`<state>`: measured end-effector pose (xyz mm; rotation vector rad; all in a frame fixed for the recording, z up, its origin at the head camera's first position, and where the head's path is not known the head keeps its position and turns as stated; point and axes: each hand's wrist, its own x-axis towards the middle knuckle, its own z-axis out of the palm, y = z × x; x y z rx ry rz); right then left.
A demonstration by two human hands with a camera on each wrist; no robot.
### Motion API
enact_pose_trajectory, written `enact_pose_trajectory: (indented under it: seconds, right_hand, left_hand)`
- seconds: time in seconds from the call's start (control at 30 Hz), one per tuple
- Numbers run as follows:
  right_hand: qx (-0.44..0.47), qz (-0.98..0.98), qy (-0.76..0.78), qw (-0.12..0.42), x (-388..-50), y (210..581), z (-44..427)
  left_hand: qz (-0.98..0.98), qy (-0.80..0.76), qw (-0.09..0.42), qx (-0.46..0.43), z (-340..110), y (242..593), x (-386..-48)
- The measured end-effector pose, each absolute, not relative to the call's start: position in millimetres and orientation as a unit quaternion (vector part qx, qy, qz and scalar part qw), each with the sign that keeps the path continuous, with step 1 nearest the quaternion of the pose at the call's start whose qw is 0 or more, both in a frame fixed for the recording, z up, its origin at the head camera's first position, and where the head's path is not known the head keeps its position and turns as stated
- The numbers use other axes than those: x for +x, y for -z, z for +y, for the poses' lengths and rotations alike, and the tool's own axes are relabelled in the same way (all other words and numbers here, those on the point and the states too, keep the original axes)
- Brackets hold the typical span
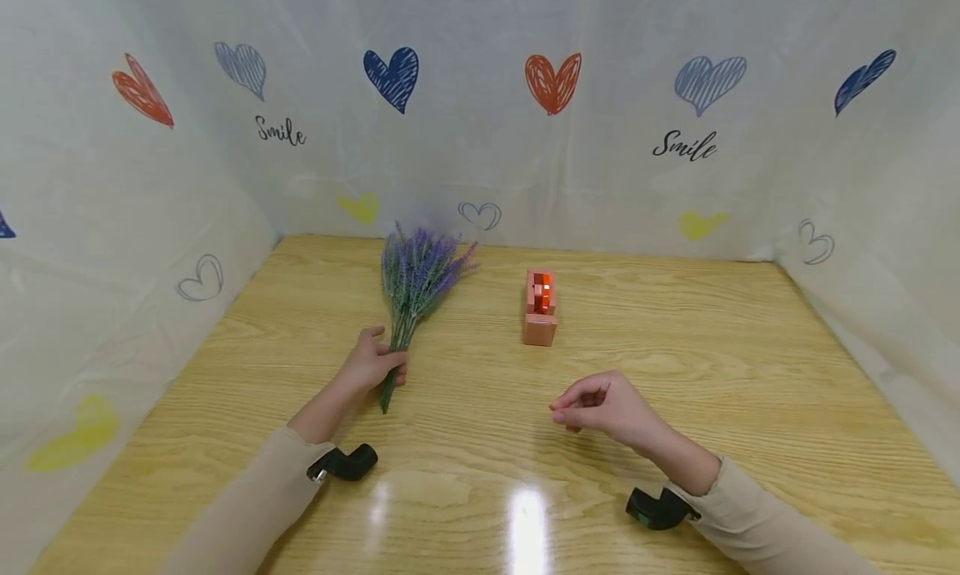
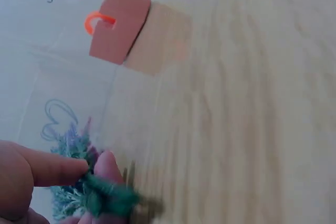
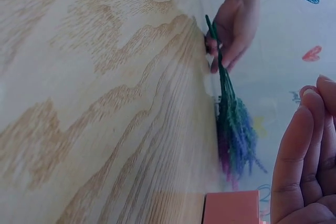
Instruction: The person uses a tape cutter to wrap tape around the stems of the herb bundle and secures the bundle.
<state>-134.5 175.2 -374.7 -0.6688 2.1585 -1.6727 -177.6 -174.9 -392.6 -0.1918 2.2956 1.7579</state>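
A bunch of artificial lavender (image 1: 411,287) with purple heads and green stems lies at the left middle of the table, heads toward the back wall. My left hand (image 1: 375,365) holds its stems near the lower end; in the left wrist view, thumb and fingers close round the green stems (image 2: 107,195). To the right of the flowers stands a pink tape dispenser (image 1: 540,329) with a bright orange-red ring in it. My right hand (image 1: 611,407) hovers over the table in front of the dispenser, fingers loosely bent and thumb near the fingertips. Nothing shows between them.
The wooden table (image 1: 480,442) ends at a white curtain (image 1: 480,158) printed with hearts and "Smile", which hangs at the back and both sides. Black devices (image 1: 656,508) are strapped at both wrists over beige sleeves.
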Motion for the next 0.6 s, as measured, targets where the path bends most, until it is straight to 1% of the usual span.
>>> enact_pose_trajectory:
  seconds: [0.07,0.13,0.27,0.37,0.5,0.6]
  right_hand:
    - [-0.232,0.758,0.587,0.165,-134.3,374.3,175.4]
    - [-0.227,0.759,0.588,0.166,-133.7,373.5,175.8]
    - [-0.22,0.764,0.584,0.165,-133.5,371.8,176.8]
    - [-0.221,0.766,0.581,0.164,-133.9,370.2,177.4]
    - [-0.222,0.772,0.575,0.158,-134.9,366.6,178.0]
    - [-0.219,0.778,0.569,0.151,-135.8,361.9,178.3]
  left_hand:
    - [0.801,-0.582,0.12,-0.065,-180.5,390.3,-169.8]
    - [0.832,-0.542,0.106,-0.061,-186.7,388.2,-162.3]
    - [0.875,-0.475,0.066,-0.066,-199.5,387.4,-149.4]
    - [0.885,-0.46,0.04,-0.061,-209.5,390.0,-143.9]
    - [0.891,-0.453,0.004,-0.03,-224.2,391.2,-141.4]
    - [0.898,-0.44,-0.009,-0.005,-235.5,388.9,-140.3]
